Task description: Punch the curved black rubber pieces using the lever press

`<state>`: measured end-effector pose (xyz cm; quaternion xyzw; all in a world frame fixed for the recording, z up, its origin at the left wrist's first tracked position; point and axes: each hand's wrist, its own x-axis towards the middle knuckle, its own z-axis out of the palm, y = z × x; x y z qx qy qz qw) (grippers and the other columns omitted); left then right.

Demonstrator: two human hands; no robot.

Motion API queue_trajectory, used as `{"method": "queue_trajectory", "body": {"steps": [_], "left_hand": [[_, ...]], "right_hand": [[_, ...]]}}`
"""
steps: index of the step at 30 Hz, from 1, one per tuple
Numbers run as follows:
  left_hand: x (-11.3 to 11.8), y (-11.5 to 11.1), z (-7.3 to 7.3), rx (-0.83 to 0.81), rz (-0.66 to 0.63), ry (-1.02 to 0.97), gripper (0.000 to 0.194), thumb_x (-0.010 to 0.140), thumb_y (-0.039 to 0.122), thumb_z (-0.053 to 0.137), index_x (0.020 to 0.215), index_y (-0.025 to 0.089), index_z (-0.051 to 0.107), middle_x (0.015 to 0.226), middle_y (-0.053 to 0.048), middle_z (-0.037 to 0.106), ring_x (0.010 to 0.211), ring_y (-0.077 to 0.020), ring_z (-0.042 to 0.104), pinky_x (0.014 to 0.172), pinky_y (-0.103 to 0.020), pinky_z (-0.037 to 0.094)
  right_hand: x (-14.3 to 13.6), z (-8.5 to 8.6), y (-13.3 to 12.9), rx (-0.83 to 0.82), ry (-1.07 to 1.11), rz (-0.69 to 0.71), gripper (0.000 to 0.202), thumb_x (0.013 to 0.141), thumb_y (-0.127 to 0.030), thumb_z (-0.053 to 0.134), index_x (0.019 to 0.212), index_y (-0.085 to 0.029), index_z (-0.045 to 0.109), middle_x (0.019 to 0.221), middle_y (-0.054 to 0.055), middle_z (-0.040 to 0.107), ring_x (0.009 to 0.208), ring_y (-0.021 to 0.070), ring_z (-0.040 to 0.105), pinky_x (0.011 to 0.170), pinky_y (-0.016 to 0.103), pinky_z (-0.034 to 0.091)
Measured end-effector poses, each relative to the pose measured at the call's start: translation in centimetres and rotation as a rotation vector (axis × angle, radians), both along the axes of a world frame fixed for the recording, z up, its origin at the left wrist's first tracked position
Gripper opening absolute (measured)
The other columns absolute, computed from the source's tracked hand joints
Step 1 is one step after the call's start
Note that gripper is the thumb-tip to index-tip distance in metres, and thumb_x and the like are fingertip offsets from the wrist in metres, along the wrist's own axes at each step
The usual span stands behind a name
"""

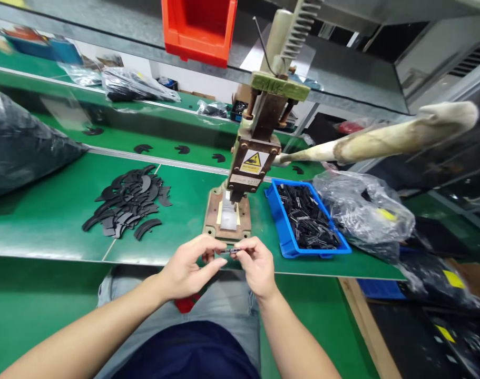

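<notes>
Both hands meet at the table's front edge, just before the base of a hand press (247, 168). Between them is a small dark strip-like part (229, 251), mostly covered by the fingers. My left hand (194, 266) pinches its left end, thumb stretched along the near side. At the right end, my right hand (257, 266) grips it between thumb and fingers. A light metal plate (228, 213) lies on the press base under the ram. To the right, a blue tray (281, 229) holds many small black parts. A pile of curved black pieces (131, 197) lies to the left.
The press's long lever (374, 139) sticks out to the right above a clear plastic bag (366, 210). An orange bin (200, 39) sits overhead on a grey shelf. Single black pieces (182, 150) lie along the green strip behind. A large dark bag (22, 142) stands far left.
</notes>
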<state>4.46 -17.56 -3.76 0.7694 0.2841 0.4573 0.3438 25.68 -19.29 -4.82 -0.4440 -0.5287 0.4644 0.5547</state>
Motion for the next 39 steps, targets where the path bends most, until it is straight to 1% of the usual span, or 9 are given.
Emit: {"method": "queue_trajectory", "body": {"steps": [11, 14, 17, 19, 23, 26, 29, 35, 39], "left_hand": [[-0.5, 2.5, -0.2, 0.164, 0.034, 0.055, 0.015, 0.096, 0.013, 0.066, 0.107, 0.022, 0.070, 0.101, -0.006, 0.073, 0.093, -0.0167, 0.068, 0.082, -0.029, 0.056], [-0.8, 6.2, -1.0, 0.140, 0.176, 0.171, 0.009, 0.100, 0.025, 0.063, 0.103, 0.022, 0.071, 0.103, -0.006, 0.074, 0.092, -0.0170, 0.069, 0.082, -0.029, 0.056], [-0.5, 10.4, -1.8, 0.143, 0.252, 0.308, 0.019, 0.103, 0.032, 0.057, 0.105, 0.021, 0.073, 0.106, -0.007, 0.075, 0.092, -0.0180, 0.070, 0.085, -0.031, 0.056], [0.0, 12.5, -2.1, 0.173, 0.252, 0.409, 0.023, 0.104, 0.031, 0.054, 0.108, 0.021, 0.074, 0.110, -0.007, 0.075, 0.100, -0.0196, 0.070, 0.092, -0.033, 0.056], [0.9, 14.4, -2.0, 0.255, 0.148, 0.604, 0.028, 0.103, 0.023, 0.050, 0.118, 0.024, 0.074, 0.119, -0.007, 0.073, 0.113, -0.0220, 0.069, 0.097, -0.034, 0.055], [1.3, 14.7, -1.7, 0.287, 0.103, 0.670, 0.031, 0.102, 0.023, 0.050, 0.123, 0.027, 0.073, 0.126, -0.005, 0.072, 0.116, -0.0230, 0.068, 0.095, -0.033, 0.056], [1.4, 14.9, -1.5, 0.293, 0.068, 0.677, 0.032, 0.102, 0.023, 0.049, 0.121, 0.027, 0.074, 0.126, -0.005, 0.071, 0.115, -0.0225, 0.069, 0.095, -0.033, 0.057], [1.7, 14.4, -1.4, 0.263, 0.076, 0.645, 0.033, 0.105, 0.024, 0.046, 0.120, 0.025, 0.075, 0.123, -0.006, 0.073, 0.113, -0.0222, 0.070, 0.094, -0.033, 0.057], [0.6, 14.4, -0.8, 0.264, 0.064, 0.632, 0.034, 0.105, 0.023, 0.045, 0.124, 0.025, 0.073, 0.130, -0.006, 0.072, 0.119, -0.0215, 0.068, 0.100, -0.033, 0.055]], "right_hand": [[0.7, 0.9, 1.1, 0.042, -0.119, -0.005, 0.021, 0.089, -0.042, 0.072, 0.096, -0.022, 0.071, 0.085, 0.004, 0.074, 0.075, 0.0154, 0.071, 0.069, 0.030, 0.058], [3.5, 5.5, 3.6, 0.165, -0.140, -0.176, 0.025, 0.090, -0.042, 0.071, 0.107, -0.024, 0.068, 0.103, 0.005, 0.072, 0.094, 0.0157, 0.068, 0.087, 0.033, 0.059], [6.3, 13.1, 6.2, 0.511, -0.142, -0.379, 0.043, 0.088, -0.055, 0.070, 0.118, -0.026, 0.061, 0.113, 0.005, 0.066, 0.105, 0.0177, 0.066, 0.098, 0.038, 0.057], [6.9, 18.3, 7.2, 0.805, -0.182, -0.341, 0.059, 0.085, -0.072, 0.065, 0.122, -0.027, 0.058, 0.123, 0.008, 0.065, 0.111, 0.0208, 0.067, 0.100, 0.040, 0.058], [5.7, 23.9, 7.4, 0.826, -0.331, -0.145, 0.046, 0.094, -0.065, 0.058, 0.114, -0.024, 0.061, 0.107, 0.005, 0.065, 0.100, 0.0157, 0.069, 0.099, 0.039, 0.057], [4.5, 23.1, 6.7, 0.868, -0.285, -0.170, 0.026, 0.096, -0.045, 0.065, 0.086, -0.022, 0.057, 0.079, -0.002, 0.057, 0.075, 0.0104, 0.063, 0.081, 0.034, 0.059], [3.9, 19.2, 5.2, 0.892, -0.245, -0.238, 0.031, 0.095, -0.037, 0.065, 0.070, -0.023, 0.051, 0.069, -0.002, 0.052, 0.068, 0.0125, 0.060, 0.075, 0.037, 0.058], [4.2, 10.3, 2.3, 0.948, -0.416, -0.339, 0.023, 0.083, -0.024, 0.065, 0.063, -0.026, 0.054, 0.061, -0.004, 0.057, 0.070, 0.0186, 0.064, 0.099, 0.060, 0.055], [4.6, 8.5, 2.6, 0.952, -0.428, -0.393, 0.015, 0.072, -0.020, 0.067, 0.063, -0.028, 0.058, 0.061, -0.004, 0.062, 0.070, 0.0225, 0.067, 0.099, 0.062, 0.056]]}}
